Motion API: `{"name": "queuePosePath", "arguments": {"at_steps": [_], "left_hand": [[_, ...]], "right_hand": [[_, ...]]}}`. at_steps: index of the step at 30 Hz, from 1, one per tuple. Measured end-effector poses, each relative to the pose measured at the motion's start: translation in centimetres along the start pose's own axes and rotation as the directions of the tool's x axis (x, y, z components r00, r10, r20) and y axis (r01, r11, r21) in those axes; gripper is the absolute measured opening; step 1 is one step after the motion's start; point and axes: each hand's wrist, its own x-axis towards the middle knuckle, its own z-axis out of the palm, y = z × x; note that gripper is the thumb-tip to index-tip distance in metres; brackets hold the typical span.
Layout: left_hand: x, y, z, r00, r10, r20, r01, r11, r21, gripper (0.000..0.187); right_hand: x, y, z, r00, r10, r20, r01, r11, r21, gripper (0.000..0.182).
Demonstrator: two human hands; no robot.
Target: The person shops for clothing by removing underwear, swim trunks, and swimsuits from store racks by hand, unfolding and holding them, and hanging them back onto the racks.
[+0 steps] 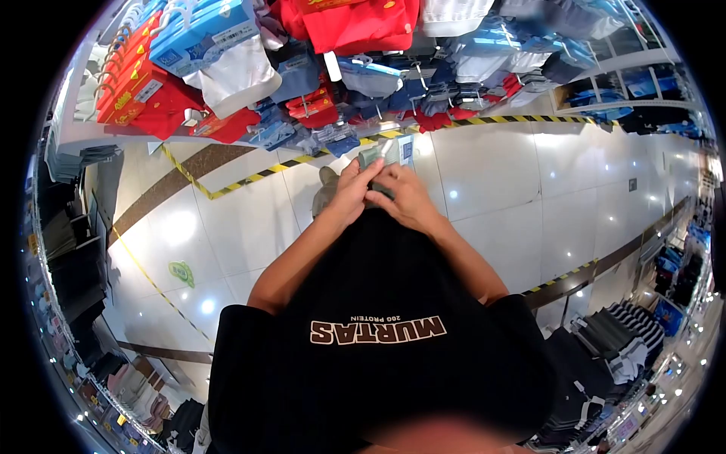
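Both hands meet in front of my chest around a small grey-green folded garment. My left hand is closed on its near left side, the thumb laid along the cloth. On the other side, my right hand has bent fingers pressed against the same piece. A white and blue card stands out beyond the right fingers and seems to belong with the garment. Much of the garment is covered by the fingers, so its exact kind cannot be made out.
A display rack ahead holds red packs, blue packs and hanging white garments. Yellow-black tape edges the tiled floor below it. Folded clothes lie on shelving behind right; more shelving stands left.
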Motion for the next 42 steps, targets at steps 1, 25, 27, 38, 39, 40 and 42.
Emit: {"name": "queuePosePath", "arguments": {"at_steps": [1,25,27,38,39,40,42], "left_hand": [[0.3,-0.3,-0.1,0.999,0.021,-0.024,-0.019,0.996,0.082,0.020],[0.4,-1.4,-1.3,0.997,-0.036,-0.071,0.056,0.952,0.302,0.035],[-0.4,-1.0,-1.0,0.998,-0.043,-0.055,0.058,0.950,0.306,0.033],[0.8,1.5,-2.1,0.997,-0.075,-0.005,0.074,0.954,0.290,0.028],[1.3,1.9,-2.3,0.997,-0.076,-0.017,0.078,0.956,0.284,0.028],[1.8,2.3,-2.4,0.998,-0.064,-0.010,0.064,0.959,0.277,0.028],[2.9,3.0,-2.5,0.999,-0.044,0.005,0.041,0.965,0.260,0.030]], "right_hand": [[-0.2,0.7,0.5,1.000,-0.008,-0.019,0.009,0.998,0.069,0.028],[3.8,11.8,-5.9,0.812,0.493,-0.312,-0.056,0.598,0.800,0.031],[6.4,11.0,-8.4,0.821,0.394,-0.413,0.028,0.694,0.719,0.030],[15.4,12.9,-13.7,0.905,0.303,-0.297,-0.116,0.850,0.514,0.030],[15.8,13.6,-13.4,0.903,0.316,-0.291,-0.127,0.844,0.522,0.030],[16.1,14.1,-13.2,0.893,0.345,-0.289,-0.154,0.838,0.523,0.031],[16.7,14.6,-12.9,0.891,0.369,-0.266,-0.159,0.801,0.577,0.033]]}}
